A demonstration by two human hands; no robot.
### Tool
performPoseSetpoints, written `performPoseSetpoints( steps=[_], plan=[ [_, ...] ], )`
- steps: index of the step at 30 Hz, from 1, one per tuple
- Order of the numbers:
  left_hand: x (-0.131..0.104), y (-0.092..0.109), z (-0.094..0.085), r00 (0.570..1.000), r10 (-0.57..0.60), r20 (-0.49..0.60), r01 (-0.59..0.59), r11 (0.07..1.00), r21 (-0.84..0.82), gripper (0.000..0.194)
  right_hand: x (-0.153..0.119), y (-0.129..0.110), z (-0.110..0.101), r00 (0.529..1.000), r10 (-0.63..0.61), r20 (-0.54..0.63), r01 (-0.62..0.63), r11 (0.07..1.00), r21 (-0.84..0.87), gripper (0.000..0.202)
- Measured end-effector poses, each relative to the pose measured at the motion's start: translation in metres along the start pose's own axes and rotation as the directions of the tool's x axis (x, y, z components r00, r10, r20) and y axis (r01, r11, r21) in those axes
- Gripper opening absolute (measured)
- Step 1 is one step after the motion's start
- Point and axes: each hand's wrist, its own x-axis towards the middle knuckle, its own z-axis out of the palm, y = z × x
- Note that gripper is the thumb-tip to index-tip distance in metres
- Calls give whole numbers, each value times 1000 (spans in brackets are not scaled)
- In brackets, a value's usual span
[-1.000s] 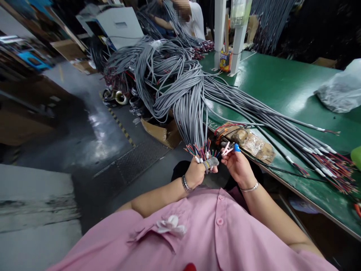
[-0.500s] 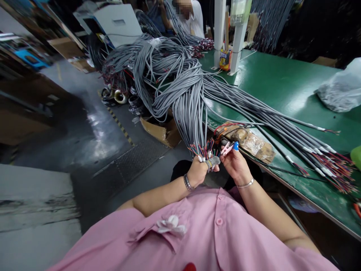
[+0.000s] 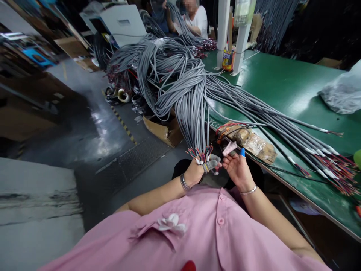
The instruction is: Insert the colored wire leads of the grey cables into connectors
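My left hand is closed around a bundle of grey cables, close to their ends. Stripped coloured wires fan out above that fist, and grey covers wrap some of its fingers. Just to the right, my right hand is turned palm up, its fingers apart and its thumb, in a blue fingertip cover, stretched away from them. A pink clip sits right at the fingertips of this hand; whether they touch it I cannot tell.
A worn wooden block lies at the edge of the green table. More cables with bared ends stretch to the right. A cardboard box stands below the heap of cables. A person sits across the table.
My right thumb has moved away from the pink clip and the hand has opened. The left hand keeps its hold on the cables. The whole view has shifted slightly.
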Motion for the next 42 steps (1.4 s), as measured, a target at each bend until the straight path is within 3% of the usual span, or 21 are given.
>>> performPoseSetpoints(
  steps=[6, 11, 15, 18, 20, 23, 27, 30, 32, 37, 40, 42],
  plan=[
    [0, 0, -8, 997, -23, 71, 29, 996, -85, 44, -18, -1, -1, 995, -99, -31, 85, 951, -297, 32],
    [-6, -2, -9, 993, 1, 120, 6, 998, -59, 57, -44, -1, 22, 963, -228, 146, 268, 742, -615, 16],
    [-16, 2, -2, 970, 98, 223, -114, 992, 58, 51, -62, 1, 45, 905, -263, 335, 425, 594, -683, 28],
    [-25, 6, -1, 937, 199, 287, -257, 949, 183, 51, -70, 1, 53, 853, -265, 450, 523, 425, -739, 22],
    [-32, 10, -3, 923, 214, 321, -293, 929, 224, 52, -73, 1, 53, 832, -285, 476, 553, 363, -750, 15],
    [-44, 17, -9, 926, 163, 340, -250, 941, 230, 49, -78, -1, 48, 839, -370, 398, 530, 389, -754, 12],
    [-58, 26, -18, 958, 176, 225, -229, 943, 240, 41, -84, -10, 37, 836, -482, 262, 495, 460, -737, 13],
    [-65, 31, -24, 977, 184, 109, -205, 953, 223, 34, -87, -19, 29, 811, -546, 209, 512, 490, -706, 14],
    [-68, 32, -29, 978, 185, 98, -202, 955, 216, 31, -89, -26, 24, 788, -585, 191, 525, 479, -703, 15],
    [-71, 34, -46, 983, 179, 40, -183, 959, 218, 35, -98, -45, 15, 749, -610, 260, 546, 343, -765, 14],
    [-67, 39, -51, 984, 178, -5, -169, 939, 298, 34, -100, -52, 14, 750, -556, 358, 542, 208, -814, 19],
    [-62, 42, -48, 983, 185, -4, -174, 934, 312, 31, -98, -51, 18, 763, -505, 403, 546, 170, -820, 20]
  ],
)
